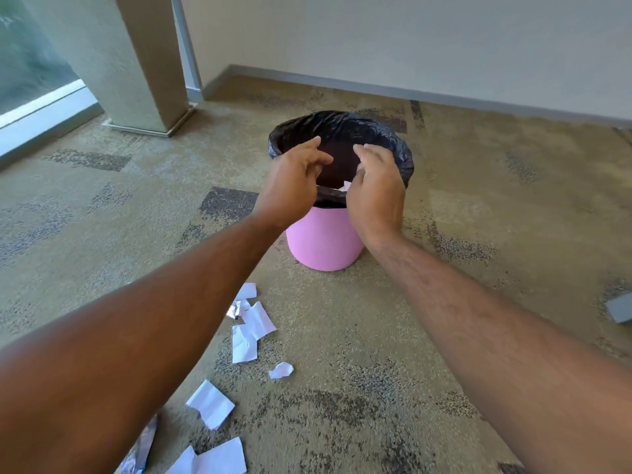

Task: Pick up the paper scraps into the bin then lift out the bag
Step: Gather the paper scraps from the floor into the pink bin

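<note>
A pink bin (323, 241) stands on the carpet, lined with a black bag (345, 126) folded over its rim. Both my hands hover over its mouth. My left hand (290, 179) has its fingers spread and curled, holding nothing. My right hand (374, 186) is likewise open, with a bit of white paper (346, 186) showing just below its fingers inside the bin. White paper scraps (251, 323) lie on the floor in front of the bin, with a small crumpled one (281, 370), a folded piece (210, 403) and more at the bottom edge (219, 460).
A square pillar (136, 63) stands at the back left beside a glass wall (30, 63). A white wall with a grey skirting (410, 90) runs behind the bin. A grey object (620, 307) lies at the right edge. Patterned carpet surrounds the bin.
</note>
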Demonstrator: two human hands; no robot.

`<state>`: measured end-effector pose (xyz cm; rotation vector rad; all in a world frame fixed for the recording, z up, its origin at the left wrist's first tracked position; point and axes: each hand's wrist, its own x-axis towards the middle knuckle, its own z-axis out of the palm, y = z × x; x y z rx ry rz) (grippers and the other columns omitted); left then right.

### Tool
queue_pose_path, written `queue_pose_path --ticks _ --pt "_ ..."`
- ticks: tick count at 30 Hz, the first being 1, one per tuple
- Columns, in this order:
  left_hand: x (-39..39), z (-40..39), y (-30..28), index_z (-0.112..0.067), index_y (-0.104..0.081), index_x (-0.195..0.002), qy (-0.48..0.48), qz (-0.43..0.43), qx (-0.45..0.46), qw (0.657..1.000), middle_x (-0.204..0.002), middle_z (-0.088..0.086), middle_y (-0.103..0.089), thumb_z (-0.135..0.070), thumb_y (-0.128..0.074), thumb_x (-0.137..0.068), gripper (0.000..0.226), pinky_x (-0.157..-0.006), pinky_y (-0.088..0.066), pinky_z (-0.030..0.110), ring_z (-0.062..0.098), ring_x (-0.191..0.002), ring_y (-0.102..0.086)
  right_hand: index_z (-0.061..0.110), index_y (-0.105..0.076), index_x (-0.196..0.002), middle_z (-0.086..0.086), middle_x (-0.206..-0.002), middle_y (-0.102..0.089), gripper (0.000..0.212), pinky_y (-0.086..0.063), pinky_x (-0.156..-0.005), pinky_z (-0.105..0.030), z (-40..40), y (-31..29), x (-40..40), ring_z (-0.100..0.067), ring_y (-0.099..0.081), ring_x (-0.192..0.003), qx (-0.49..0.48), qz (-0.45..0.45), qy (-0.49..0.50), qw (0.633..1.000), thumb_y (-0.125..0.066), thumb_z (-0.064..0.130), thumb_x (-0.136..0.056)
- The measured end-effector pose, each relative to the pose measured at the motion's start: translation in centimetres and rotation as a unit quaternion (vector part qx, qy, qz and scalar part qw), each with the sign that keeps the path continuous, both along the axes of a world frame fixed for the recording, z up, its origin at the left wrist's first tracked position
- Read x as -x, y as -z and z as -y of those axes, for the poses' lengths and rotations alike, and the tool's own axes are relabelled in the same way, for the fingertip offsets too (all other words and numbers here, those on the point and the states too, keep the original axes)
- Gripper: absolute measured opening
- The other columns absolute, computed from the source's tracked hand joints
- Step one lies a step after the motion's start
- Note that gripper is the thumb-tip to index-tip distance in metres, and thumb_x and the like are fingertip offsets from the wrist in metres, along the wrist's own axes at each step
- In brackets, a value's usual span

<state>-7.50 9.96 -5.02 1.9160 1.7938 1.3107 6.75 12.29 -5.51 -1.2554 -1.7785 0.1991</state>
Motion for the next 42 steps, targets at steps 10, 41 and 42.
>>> queue_pose_path --ticks 10,41,42 --pt "9.3 9.1 5.1 -0.012 -0.066 -0.110 -0.062 -0.116 0.070 0.989 -0.117 0.003 -0.057 -0.008 -0.061 -0.094 0.017 -0.092 -0.051 0.036 0.018 -0.104 -0.057 0.003 -0.067 -0.103 -0.011 -0.095 -0.054 0.014 -0.044 -0.070 -0.044 9.4 6.5 5.8 -0.028 -0.051 -0.086 -0.110 0.188 -0.227 0.949 -0.058 0.002 -0.092" --pt "17.3 26.0 16.1 -0.016 -0.048 -0.134 0.199 -0.370 0.474 0.774 -0.133 0.014 -0.051 -0.042 -0.057 -0.097 0.045 -0.081 -0.049 0.036 0.029 -0.105 -0.059 0.035 -0.032 -0.151 -0.018 -0.168 -0.003 0.091 -0.012 -0.114 -0.077 21.8 20.0 9.5 -0.041 -0.001 -0.155 -0.052 0.612 -0.583 0.532 -0.084 0.042 -0.077" --pt "17.3 25.6 16.0 -0.018 -0.046 -0.134 0.199 -0.394 0.456 0.773 -0.129 0.012 -0.053 -0.035 -0.059 -0.098 0.042 -0.076 -0.050 0.038 0.030 -0.101 -0.061 0.036 -0.029 -0.153 -0.018 -0.169 0.001 0.093 -0.010 -0.115 -0.076 21.6 20.0 9.5 -0.041 0.001 -0.155 -0.043 0.612 -0.581 0.535 -0.083 0.044 -0.077"
